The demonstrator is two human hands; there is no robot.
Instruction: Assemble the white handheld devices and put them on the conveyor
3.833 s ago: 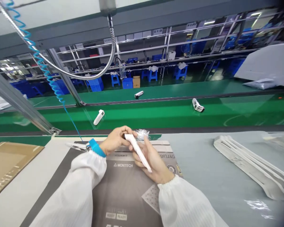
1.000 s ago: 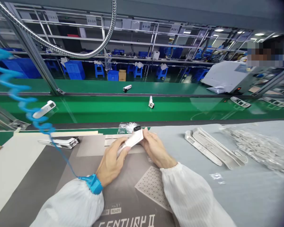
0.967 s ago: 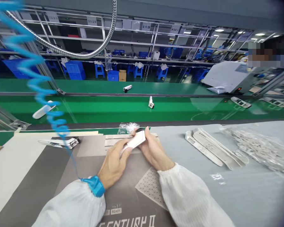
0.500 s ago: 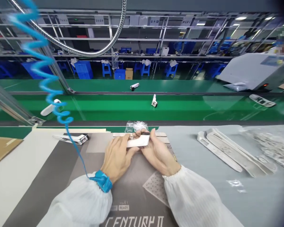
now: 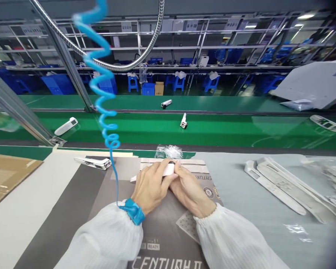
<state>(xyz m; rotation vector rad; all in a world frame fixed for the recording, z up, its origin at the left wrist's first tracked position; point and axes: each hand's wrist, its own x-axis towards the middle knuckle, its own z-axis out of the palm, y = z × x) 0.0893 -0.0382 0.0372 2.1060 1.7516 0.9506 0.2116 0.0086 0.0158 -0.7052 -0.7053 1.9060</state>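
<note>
Both hands meet over a grey printed cardboard sheet (image 5: 162, 231). Between them is a white handheld device (image 5: 168, 169) with a black end, partly hidden by fingers. My left hand (image 5: 151, 185), with a blue wrist strap (image 5: 133, 212), wraps over it from the left; its thin white end sticks out past the knuckles. At the black end, the fingers of my right hand (image 5: 189, 188) are closed on the device. A clear plastic bag (image 5: 169, 151) lies just beyond the hands.
Another white device (image 5: 93, 163) lies at left, near a brown carton (image 5: 9, 175). White shells (image 5: 291, 183) and bagged parts (image 5: 330, 175) are at right. Beyond runs a green belt (image 5: 145, 129) with white devices. A blue coiled cord (image 5: 103, 97) hangs at left.
The view has turned left, shifting the scene rightward. My left hand now covers more of the white device, and its far end shows left of that hand.
</note>
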